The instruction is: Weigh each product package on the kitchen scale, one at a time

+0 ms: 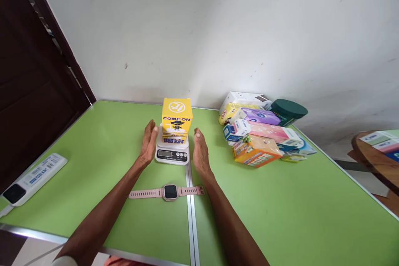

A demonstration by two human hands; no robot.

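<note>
Forearms over green table, white wall beyond, fingers outstretched beside yellow box

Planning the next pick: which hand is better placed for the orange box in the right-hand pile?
Probably the right hand: it is open, empty and nearer the orange box. The left hand is on the other side of the digital scale and its stacked yellow boxes.

On the table, an upper box is resting on a lower box, which is sitting on a scale between the left hand and the right hand. A watch is lying on the scale's near side, a device at left. Cartons are lying piled at right, with a tub standing at their far side.
</note>
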